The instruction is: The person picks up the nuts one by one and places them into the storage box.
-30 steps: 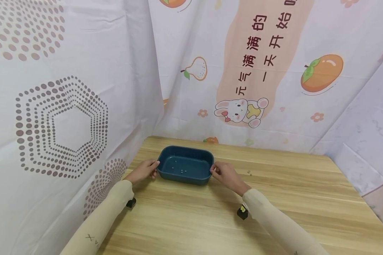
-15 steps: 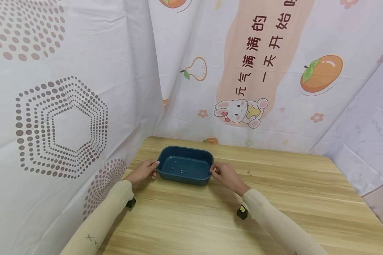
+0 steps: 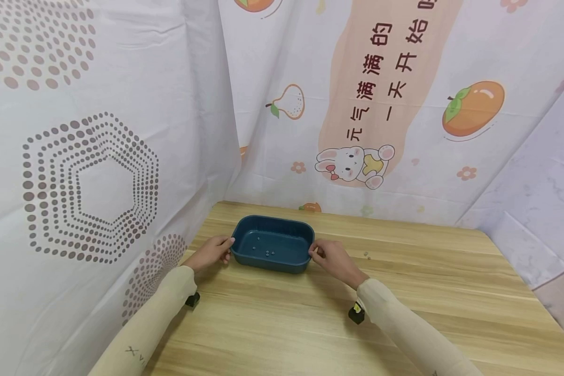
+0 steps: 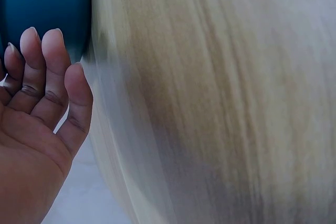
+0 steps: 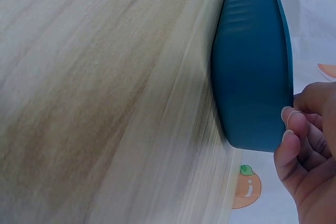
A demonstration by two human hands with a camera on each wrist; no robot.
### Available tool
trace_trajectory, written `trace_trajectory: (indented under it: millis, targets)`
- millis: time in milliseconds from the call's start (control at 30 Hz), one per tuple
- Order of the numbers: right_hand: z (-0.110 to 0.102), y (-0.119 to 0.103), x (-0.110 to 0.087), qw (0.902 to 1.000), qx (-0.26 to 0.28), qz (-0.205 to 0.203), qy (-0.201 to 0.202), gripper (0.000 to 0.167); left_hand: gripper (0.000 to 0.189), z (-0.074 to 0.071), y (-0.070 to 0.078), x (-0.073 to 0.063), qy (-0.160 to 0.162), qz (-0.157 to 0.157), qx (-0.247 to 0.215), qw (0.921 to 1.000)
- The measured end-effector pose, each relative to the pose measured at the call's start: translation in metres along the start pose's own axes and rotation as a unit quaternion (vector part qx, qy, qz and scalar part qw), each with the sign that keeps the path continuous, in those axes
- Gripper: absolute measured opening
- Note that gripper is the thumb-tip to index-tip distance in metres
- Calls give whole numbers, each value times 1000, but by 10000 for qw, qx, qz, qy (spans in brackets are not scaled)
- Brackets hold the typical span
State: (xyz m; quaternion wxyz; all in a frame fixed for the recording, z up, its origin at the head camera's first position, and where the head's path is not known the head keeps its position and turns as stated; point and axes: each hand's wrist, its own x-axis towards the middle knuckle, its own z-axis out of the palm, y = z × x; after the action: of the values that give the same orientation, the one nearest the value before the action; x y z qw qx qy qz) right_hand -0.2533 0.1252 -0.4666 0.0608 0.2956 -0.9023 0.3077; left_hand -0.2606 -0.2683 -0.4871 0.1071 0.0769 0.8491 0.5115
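Observation:
A dark blue rectangular plastic basin (image 3: 282, 266) with rounded corners rests on the wooden table. On its floor lie several tiny ring-like pieces (image 3: 267, 254), too small to identify. My left hand (image 3: 212, 251) holds the basin's left end, thumb at the rim, with the other fingers (image 4: 55, 51) loosely bent against or near the outer wall. At the opposite end, my right hand (image 3: 335, 260) pinches the rim; in the right wrist view its fingertips (image 5: 289, 137) touch the outside wall. The right thumb is partly hidden there.
To the right of my right hand, a few small pieces (image 3: 367, 255) lie on the wooden table (image 3: 282, 324). A white patterned cloth (image 3: 282, 146) hangs behind the table, and another cloth (image 3: 108, 188) hangs close by my left arm.

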Motion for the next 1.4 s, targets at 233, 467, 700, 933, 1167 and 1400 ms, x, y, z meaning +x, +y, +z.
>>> trace_trajectory:
  millis: [233,467,700,933,1167,1400]
  targets:
    - [-1,2,-1,10000,-12,22,46,8,38,0,2,-1,3,-3,-55,10000]
    - [-3,10,-3,9997,-72,203,119,5,38,0,1,-2,22,4,-77,10000]
    - [-5,24,-9,9991,-92,399,50,5,38,-1,2,-2,-24,35,-39,10000]
    - [-10,39,-17,9982,-80,595,72,5,37,0,3,-3,-22,-1,-13,10000]
    - [-19,58,-26,9962,-321,786,213,5,36,1,4,-2,39,-65,-111,9999]
    - [-28,83,-46,9932,-317,1090,261,5,36,1,2,-1,27,-57,-63,10000]
